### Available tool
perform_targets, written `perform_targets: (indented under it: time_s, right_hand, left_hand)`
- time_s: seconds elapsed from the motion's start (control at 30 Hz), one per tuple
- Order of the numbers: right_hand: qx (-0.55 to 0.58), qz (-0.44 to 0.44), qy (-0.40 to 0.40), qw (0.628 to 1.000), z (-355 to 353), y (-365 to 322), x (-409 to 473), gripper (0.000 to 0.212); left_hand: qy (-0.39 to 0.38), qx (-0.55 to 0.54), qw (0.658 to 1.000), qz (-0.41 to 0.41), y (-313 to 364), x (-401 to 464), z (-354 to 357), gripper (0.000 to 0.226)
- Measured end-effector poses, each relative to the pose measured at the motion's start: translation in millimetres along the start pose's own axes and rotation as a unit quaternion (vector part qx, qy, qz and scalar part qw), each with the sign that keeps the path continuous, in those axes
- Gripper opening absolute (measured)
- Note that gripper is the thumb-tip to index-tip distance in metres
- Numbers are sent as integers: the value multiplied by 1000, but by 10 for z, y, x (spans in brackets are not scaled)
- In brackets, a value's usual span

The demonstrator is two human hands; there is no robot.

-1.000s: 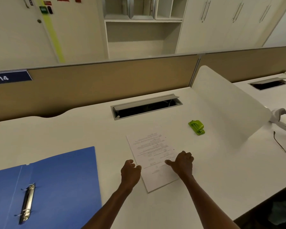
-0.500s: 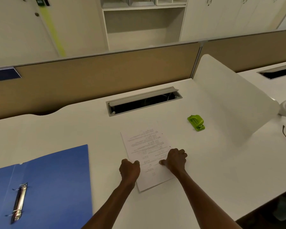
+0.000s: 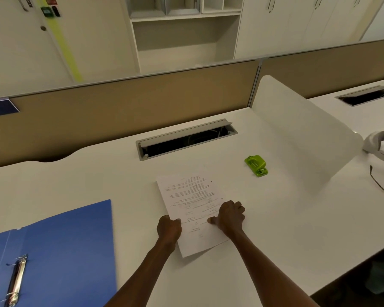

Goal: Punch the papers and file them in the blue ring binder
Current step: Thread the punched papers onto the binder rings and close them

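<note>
Task stands at its start, as far as we can judge. The papers lie flat on the desk at centre frame, a thin stack, printed side up, text running away from us. We see no holes along any edge, though the print is too small to be sure. The punch, small and green, sits untouched to the upper right of the papers, apart from them. So punching looks not yet done, and filing is still to come.

Hands: our left hand is curled at the papers' left edge, thumb on top, and appears to pinch that edge. Our right hand is curled at the right edge, thumb tip lying on the sheet, fingers tucked at or under the edge; we take it as a grip on the stack too. Both hold near the lower half of the sheets. The near corner seems slightly lifted, a shadow beneath it.

Containers:
- Binder, blue, lies open flat at lower left of the frame, well apart from the papers. Its ring mechanism shows near the spine. No sheets on the rings; the inside covers show bare blue.
- Cable tray, a slot in the desk above the papers, flap raised; dark inside, cables faintly seen.

Left to do, in our judgement: bring papers to punch, punch, carry to binder, thread on the rings.
</note>
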State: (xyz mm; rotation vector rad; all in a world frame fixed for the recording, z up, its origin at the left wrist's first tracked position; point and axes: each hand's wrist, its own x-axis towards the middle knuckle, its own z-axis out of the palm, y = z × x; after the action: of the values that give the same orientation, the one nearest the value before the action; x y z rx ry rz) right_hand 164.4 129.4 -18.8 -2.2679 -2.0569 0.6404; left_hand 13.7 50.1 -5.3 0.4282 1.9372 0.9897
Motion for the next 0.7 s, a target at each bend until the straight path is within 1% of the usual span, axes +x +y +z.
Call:
perform_targets:
  time_s: [0.17,0.33,0.43,0.53,0.6,0.63,0.7]
  right_hand:
    - [12,-2,-7,1000,39,20,-19,89]
    - [75,10,-38,996,5,63,63,91]
    - [191,-4,-47,980,-84,31,146,95]
    - [358,-20,-71,931,-257,-87,174,95]
    - [408,-43,-68,909,-376,-183,173,84]
    - [424,-59,-64,901,-436,-241,171,74]
    - [446,-91,-65,888,-538,-353,162,45]
  left_hand:
    - [11,-20,1000,17,-27,-31,46,32]
    - [18,-15,998,66,-38,-41,-80,32]
    - [2,-12,994,104,8,-62,-230,35]
    - [-4,3,990,140,40,-39,-388,37]
    - [-6,2,987,159,77,-27,-497,37]
    - [-6,-1,986,168,100,-17,-549,37]
    - [-4,-9,982,187,151,0,-640,37]
